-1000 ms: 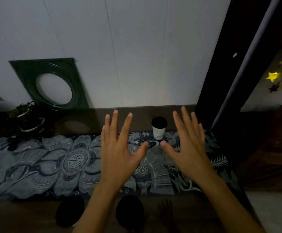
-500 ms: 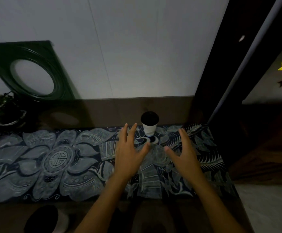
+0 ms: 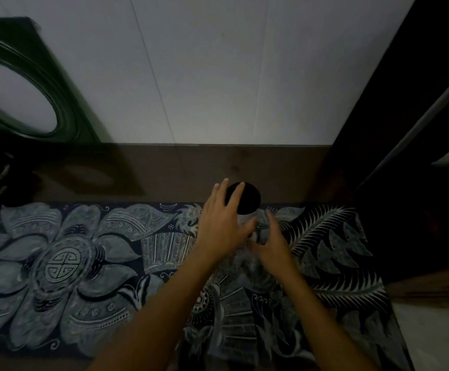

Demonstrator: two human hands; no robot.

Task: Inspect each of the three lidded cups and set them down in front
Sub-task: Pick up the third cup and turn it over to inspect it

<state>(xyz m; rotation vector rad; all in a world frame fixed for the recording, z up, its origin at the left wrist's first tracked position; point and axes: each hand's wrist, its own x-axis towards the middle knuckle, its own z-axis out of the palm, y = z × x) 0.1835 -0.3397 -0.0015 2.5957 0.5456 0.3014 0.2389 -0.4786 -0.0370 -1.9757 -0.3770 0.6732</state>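
One white cup with a black lid (image 3: 248, 197) stands at the far edge of the patterned cloth (image 3: 65, 266). My left hand (image 3: 222, 226) wraps its left side, with fingers reaching over the lid and the thumb across the front of the cup body. My right hand (image 3: 271, 243) is cupped low beside the cup's right side, fingers apart, with a thin gap to it. The hands hide most of the cup body. No other cup is in view.
A bare strip of brown tabletop (image 3: 180, 172) runs behind the cloth, up to a white wall (image 3: 218, 76). A green frame with a round opening (image 3: 30, 84) leans at the back left. A dark post (image 3: 394, 116) rises on the right.
Both hands have moved forward from open, spread positions and have come in around the cup. The view has shifted forward, so the two dark lids at the bottom edge have left the frame.
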